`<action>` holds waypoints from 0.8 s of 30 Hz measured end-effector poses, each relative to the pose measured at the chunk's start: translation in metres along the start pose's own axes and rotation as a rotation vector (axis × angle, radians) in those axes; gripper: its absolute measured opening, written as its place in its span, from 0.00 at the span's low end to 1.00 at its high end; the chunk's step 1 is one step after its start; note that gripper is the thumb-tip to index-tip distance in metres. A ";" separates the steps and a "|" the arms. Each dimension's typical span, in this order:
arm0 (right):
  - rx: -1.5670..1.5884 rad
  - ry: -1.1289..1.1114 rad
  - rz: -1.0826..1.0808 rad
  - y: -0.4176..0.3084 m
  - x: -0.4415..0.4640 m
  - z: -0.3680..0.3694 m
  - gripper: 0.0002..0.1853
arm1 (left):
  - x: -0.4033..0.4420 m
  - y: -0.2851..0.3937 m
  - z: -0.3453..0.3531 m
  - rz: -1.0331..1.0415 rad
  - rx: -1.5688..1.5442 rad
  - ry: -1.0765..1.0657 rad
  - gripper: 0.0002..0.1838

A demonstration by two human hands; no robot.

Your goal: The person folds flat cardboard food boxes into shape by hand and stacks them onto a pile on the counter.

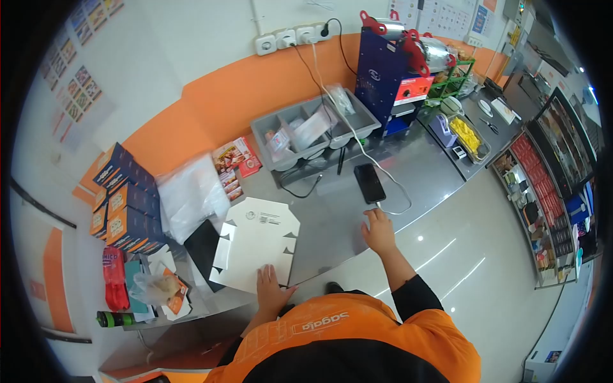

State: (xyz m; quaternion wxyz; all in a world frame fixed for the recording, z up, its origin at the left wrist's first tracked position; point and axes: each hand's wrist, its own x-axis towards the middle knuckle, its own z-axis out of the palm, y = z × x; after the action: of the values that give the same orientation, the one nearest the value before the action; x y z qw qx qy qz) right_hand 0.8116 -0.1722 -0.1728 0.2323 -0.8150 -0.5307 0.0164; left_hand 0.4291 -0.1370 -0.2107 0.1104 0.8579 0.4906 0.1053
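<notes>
Centre-left: flat, notched white carton [258,241] | your left hand [271,293]: atop, ungrasping | your right hand [380,233]: near glossy phone [369,182], grip unclear

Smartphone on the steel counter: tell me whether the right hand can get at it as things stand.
Likely yes: the right hand is close to the smartphone and nothing covers its screen, though a white cable trails beside it.

Left hand [271,292]: is resting on white cardboard [260,236], lower centre
Right hand [379,231]: is pointing toward the phone [370,182], right of centre
White cable [409,199]: is running from the phone toward wall sockets [287,38], upper centre
Grey tray [362,120]: is holding plastic bags [312,130], upper centre
</notes>
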 end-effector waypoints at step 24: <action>-0.077 0.193 -0.332 0.036 -0.046 -0.127 0.28 | 0.037 0.000 -0.045 -0.413 -0.121 0.345 0.16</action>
State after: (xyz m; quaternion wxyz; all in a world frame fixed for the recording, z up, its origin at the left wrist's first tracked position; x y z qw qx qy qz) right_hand 0.8566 -0.2701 -0.0839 0.2504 -0.7223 -0.6332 -0.1208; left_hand 0.4338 -0.1012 -0.1651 0.0954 0.7007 0.6596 0.2545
